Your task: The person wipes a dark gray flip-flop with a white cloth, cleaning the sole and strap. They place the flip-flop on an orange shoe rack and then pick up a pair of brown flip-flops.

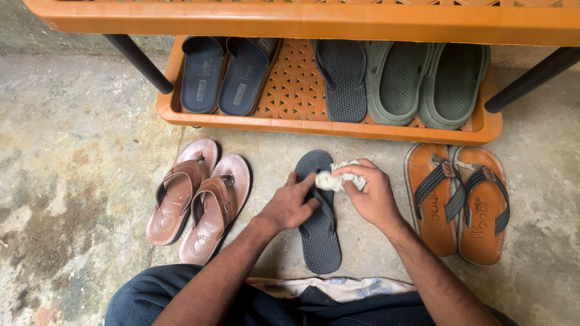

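Left hand [292, 205] fingers grip dark flip-flop [319, 229]; right hand [370, 192] pinches cloth [336, 178].

Home entryway: orange plastic shoe rack [326, 127] holding slippers, worn concrete floor [72, 151], sandal pairs alongside.

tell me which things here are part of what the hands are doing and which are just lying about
In use:
- left hand, on the dark flip-flop's strap
- right hand, pinching a pale cloth
- dark flip-flop on the floor

Lying about:
- brown sandals
- orange sandals
- orange shoe rack holding navy slides, green clogs and a second dark flip-flop
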